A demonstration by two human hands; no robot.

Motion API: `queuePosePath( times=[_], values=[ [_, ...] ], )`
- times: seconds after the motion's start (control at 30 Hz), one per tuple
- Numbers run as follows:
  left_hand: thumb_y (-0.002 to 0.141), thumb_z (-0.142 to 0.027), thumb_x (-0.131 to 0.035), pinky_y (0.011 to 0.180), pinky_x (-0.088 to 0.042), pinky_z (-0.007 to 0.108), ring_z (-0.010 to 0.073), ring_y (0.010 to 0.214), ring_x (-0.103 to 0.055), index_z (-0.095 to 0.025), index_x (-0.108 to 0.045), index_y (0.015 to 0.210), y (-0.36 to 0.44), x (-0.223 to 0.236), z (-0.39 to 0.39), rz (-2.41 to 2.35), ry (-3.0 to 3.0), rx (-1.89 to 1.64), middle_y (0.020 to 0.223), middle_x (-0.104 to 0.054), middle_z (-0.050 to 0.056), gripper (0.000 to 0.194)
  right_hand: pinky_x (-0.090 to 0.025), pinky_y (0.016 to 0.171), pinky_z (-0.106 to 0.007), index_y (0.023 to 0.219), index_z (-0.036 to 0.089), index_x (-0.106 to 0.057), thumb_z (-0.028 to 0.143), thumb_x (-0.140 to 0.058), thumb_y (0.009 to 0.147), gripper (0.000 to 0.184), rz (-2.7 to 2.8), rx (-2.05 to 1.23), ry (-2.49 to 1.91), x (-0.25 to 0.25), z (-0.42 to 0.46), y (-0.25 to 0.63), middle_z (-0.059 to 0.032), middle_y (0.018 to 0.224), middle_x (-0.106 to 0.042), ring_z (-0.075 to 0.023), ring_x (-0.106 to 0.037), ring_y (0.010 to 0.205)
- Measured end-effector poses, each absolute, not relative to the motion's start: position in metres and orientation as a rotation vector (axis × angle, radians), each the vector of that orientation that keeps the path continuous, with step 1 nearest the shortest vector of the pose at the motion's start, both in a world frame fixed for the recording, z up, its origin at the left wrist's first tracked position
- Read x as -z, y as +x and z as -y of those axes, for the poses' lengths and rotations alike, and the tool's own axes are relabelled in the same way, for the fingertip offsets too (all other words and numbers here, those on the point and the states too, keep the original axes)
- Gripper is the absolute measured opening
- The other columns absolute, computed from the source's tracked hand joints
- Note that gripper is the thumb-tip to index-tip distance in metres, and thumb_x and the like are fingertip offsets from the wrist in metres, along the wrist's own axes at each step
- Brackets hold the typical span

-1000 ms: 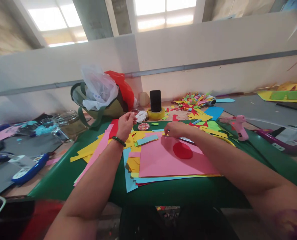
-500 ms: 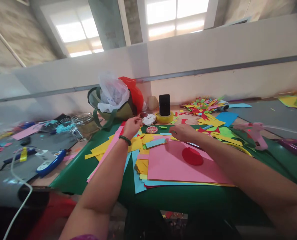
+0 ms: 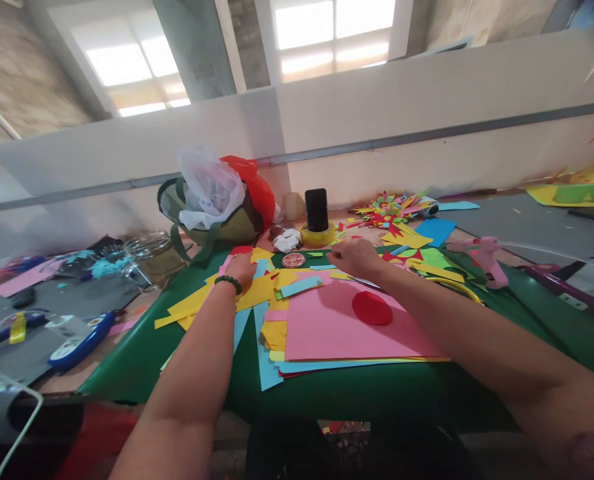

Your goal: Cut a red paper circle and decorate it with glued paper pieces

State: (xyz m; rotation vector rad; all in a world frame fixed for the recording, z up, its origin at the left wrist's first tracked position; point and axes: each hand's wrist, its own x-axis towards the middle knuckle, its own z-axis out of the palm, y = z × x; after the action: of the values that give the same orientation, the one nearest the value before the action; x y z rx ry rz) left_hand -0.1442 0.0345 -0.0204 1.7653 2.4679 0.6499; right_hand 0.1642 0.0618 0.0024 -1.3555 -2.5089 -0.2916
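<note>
My left hand (image 3: 241,268), with a dark beaded bracelet at the wrist, is low over the yellow paper strips (image 3: 254,291), near a red paper piece (image 3: 241,250). Its fingers are too indistinct to show whether they hold anything. My right hand (image 3: 354,255) is closed, fingers curled, above the far edge of the pink paper sheet (image 3: 321,327); anything inside it is hidden. On that sheet lies a red paper disc (image 3: 372,308). Between the hands are a round patterned tin (image 3: 293,260) and a light blue strip (image 3: 301,287).
A phone (image 3: 317,210) stands upright in a yellow tape roll (image 3: 318,235) at the back. Behind my left hand sits a bag (image 3: 211,233) stuffed with plastic. A pink glue gun (image 3: 489,260) stands at right. Paper flowers (image 3: 389,210) lie behind; a glass jar (image 3: 149,250) is left.
My left hand has moved left and down, from beside the crumpled white tissue onto the paper strips. My right hand stays closed in about the same place. The view has shifted slightly right.
</note>
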Motion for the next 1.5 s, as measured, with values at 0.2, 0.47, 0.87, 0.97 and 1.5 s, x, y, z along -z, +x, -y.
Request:
queuePosePath(
  times=[0.2, 0.47, 0.87, 0.97, 1.5],
  values=[
    [0.068, -0.041, -0.072, 0.091, -0.045, 0.040, 0.0356, 0.114, -0.059, -0.021, -0.073, 0.080, -0.146, 0.029, -0.042, -2.563, 1.626, -0.547, 0.107, -0.072, 0.017, 0.023, -0.036, 0.063, -0.028, 0.094, 0.016, -0.075, 0.036, -0.041, 0.095, 0.039, 2.593, 0.290, -1.311, -0.002, -0.061, 0.163, -0.0124, 0.094, -0.075, -0.0235, -0.068, 0.089],
    [0.057, -0.031, -0.078, 0.091, -0.045, 0.045, 0.0406, 0.115, -0.057, -0.018, -0.066, 0.065, -0.141, 0.032, -0.047, -2.535, 1.465, -0.768, 0.103, -0.072, 0.019, 0.019, -0.034, 0.062, -0.027, 0.095, 0.016, -0.074, 0.037, -0.041, 0.097, 0.039, 2.652, 0.307, -1.247, -0.002, -0.061, 0.163, -0.0120, 0.096, -0.075, -0.0227, -0.067, 0.089],
    [0.073, -0.030, -0.061, 0.059, -0.053, 0.029, 0.0159, 0.058, -0.063, -0.015, -0.067, 0.086, -0.152, 0.016, -0.034, -2.010, 1.105, -1.573, 0.060, -0.065, 0.000, 0.021, -0.032, 0.061, -0.028, 0.095, 0.017, -0.073, 0.039, -0.039, 0.097, 0.041, 2.656, 0.311, -1.227, -0.001, -0.063, 0.164, -0.0120, 0.094, -0.075, -0.0226, -0.067, 0.086],
    [0.079, -0.044, -0.059, 0.057, -0.053, 0.028, 0.0159, 0.058, -0.062, -0.016, -0.067, 0.081, -0.150, 0.010, -0.031, -1.924, 1.097, -1.619, 0.063, -0.067, 0.004, 0.029, -0.032, 0.061, -0.028, 0.097, 0.017, -0.073, 0.038, -0.039, 0.098, 0.040, 2.664, 0.316, -1.231, -0.002, -0.062, 0.164, -0.0120, 0.094, -0.075, -0.0229, -0.067, 0.087],
    [0.051, -0.021, -0.078, 0.061, -0.044, 0.027, 0.0216, 0.067, -0.061, -0.023, -0.060, 0.046, -0.145, 0.010, -0.027, -2.233, 1.688, -0.531, 0.053, -0.062, 0.002, 0.019, -0.034, 0.061, -0.028, 0.092, 0.015, -0.075, 0.036, -0.043, 0.097, 0.038, 2.718, 0.283, -1.206, -0.005, -0.058, 0.162, -0.0124, 0.093, -0.075, -0.0232, -0.067, 0.087]
  ],
)
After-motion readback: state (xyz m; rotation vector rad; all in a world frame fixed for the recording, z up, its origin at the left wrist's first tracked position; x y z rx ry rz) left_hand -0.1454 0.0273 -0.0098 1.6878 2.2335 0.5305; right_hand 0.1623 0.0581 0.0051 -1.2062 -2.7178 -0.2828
